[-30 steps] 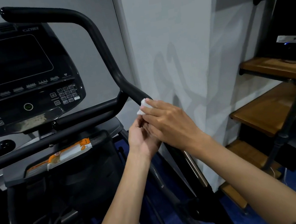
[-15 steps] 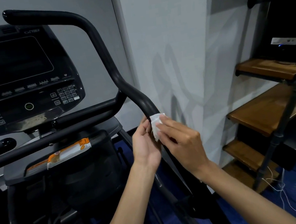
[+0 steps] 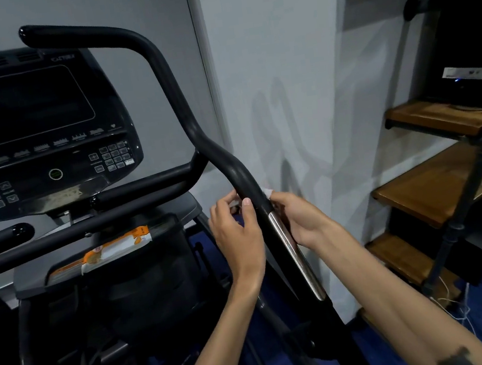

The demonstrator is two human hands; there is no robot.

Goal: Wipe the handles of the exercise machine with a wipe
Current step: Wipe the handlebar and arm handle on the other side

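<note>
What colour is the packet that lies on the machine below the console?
The packet is orange and white, seen in the head view.

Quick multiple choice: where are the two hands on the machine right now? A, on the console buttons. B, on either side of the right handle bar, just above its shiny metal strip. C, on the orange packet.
B: the left hand and right hand flank the handle bar above the metal strip.

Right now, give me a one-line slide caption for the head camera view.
Both hands, left hand and right hand, work a white wipe around the black handle of the exercise machine.
</note>
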